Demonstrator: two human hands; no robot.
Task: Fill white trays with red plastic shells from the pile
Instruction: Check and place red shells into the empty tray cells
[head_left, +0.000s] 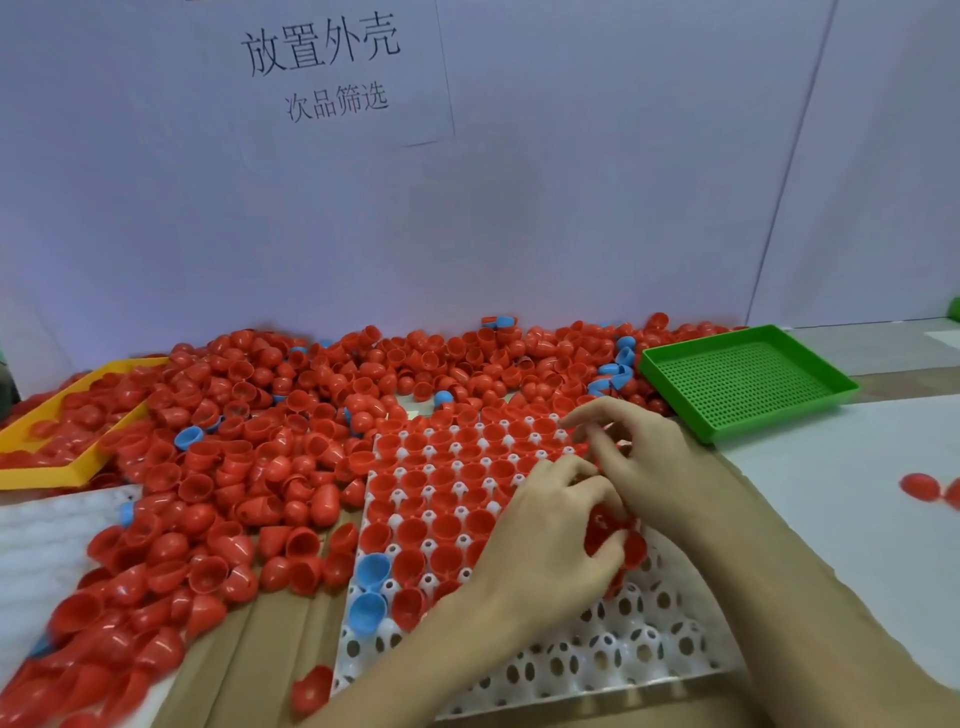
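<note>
Red shells (605, 530) sit gripped in both hands, left hand (550, 540) and right hand (639, 457), over the white tray (597, 660).

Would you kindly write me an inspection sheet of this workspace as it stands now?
Surface: table, white at right, brown cardboard under the pile.
Job's things: white tray, far rows filled with red shells, near rows empty; two blue shells sit in its left column. Red shell pile spreads left and behind.
Clutter: empty green tray; yellow tray holding red shells; blue shells scattered in the pile; two red shells at the right edge.
Grips: left hand holds red shells over the tray; right hand is beside it, fingers curled, hold unclear.
Cables: nothing seen.
Surroundings: white wall with printed sign.
</note>
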